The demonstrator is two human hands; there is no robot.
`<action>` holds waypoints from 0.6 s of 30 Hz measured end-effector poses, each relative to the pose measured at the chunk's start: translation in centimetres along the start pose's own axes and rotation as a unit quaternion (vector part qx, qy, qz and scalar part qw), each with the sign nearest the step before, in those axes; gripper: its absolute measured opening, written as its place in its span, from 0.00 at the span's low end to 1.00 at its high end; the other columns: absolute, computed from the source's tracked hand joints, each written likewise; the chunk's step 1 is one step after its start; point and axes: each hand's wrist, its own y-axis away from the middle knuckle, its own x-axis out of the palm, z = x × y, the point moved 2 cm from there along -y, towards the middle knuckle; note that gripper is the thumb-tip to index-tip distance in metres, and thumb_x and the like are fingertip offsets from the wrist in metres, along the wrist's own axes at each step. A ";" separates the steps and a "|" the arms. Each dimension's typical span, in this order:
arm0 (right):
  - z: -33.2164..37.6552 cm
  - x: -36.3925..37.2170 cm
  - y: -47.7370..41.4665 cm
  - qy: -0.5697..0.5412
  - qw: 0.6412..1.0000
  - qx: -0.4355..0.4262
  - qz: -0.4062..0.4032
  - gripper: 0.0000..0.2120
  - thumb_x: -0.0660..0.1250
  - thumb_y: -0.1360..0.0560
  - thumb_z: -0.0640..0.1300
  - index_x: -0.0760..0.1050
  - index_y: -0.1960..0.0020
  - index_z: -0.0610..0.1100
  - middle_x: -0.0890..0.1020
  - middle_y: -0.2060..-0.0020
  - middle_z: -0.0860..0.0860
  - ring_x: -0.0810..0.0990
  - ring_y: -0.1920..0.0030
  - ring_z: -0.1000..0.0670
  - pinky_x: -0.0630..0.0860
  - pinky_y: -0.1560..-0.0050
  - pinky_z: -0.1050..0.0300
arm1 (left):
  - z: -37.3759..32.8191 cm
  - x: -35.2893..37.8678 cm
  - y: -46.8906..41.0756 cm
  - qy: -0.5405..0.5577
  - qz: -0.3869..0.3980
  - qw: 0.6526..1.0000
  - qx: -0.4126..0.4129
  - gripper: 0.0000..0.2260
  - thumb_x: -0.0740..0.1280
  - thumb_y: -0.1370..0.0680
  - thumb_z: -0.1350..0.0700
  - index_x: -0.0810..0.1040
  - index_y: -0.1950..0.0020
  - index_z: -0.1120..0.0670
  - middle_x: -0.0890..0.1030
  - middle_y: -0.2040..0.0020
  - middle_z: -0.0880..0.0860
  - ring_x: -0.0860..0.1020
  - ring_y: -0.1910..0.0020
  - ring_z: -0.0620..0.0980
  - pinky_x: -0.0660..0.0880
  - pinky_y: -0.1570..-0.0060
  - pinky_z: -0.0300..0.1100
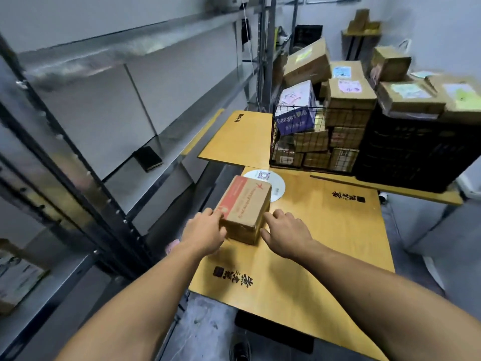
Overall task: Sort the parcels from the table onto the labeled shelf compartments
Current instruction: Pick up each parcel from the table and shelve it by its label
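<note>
Table (325,230) | wire basket (273,131): stacked parcels (346,138) | hands: left (205,231), right (289,235), flank box (247,204)

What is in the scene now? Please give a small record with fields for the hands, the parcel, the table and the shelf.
parcel: brown box with red print, lying on the table; a white disc behind it
hands: left hand touches the box's left side, grip unclear; right hand open beside its right side
back of table: wire basket and black crate, both holding parcels
shelf: metal shelf left of the table; a small black thing lies on it
</note>
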 end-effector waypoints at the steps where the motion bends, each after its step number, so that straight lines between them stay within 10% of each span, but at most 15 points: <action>1: -0.1 0.5 -1.3 -0.019 1.000 0.009 0.011 0.20 0.54 0.18 0.57 0.65 0.30 0.49 0.74 0.37 0.44 0.74 0.39 0.41 0.74 0.42 0.44 | 0.4 0.5 -1.7 0.009 0.011 1.000 0.000 0.19 0.58 0.20 0.46 0.68 0.29 0.47 0.73 0.37 0.50 0.73 0.40 0.53 0.74 0.42 0.49; 18: -2.2 7.5 -8.8 -0.475 0.855 0.205 -0.014 0.26 0.67 0.21 0.53 0.64 0.25 0.55 0.75 0.33 0.48 0.75 0.35 0.48 0.71 0.35 0.58 | 1.3 7.3 -9.0 0.258 0.022 0.965 -0.044 0.23 0.68 0.24 0.47 0.70 0.30 0.47 0.69 0.38 0.46 0.70 0.39 0.46 0.68 0.38 0.42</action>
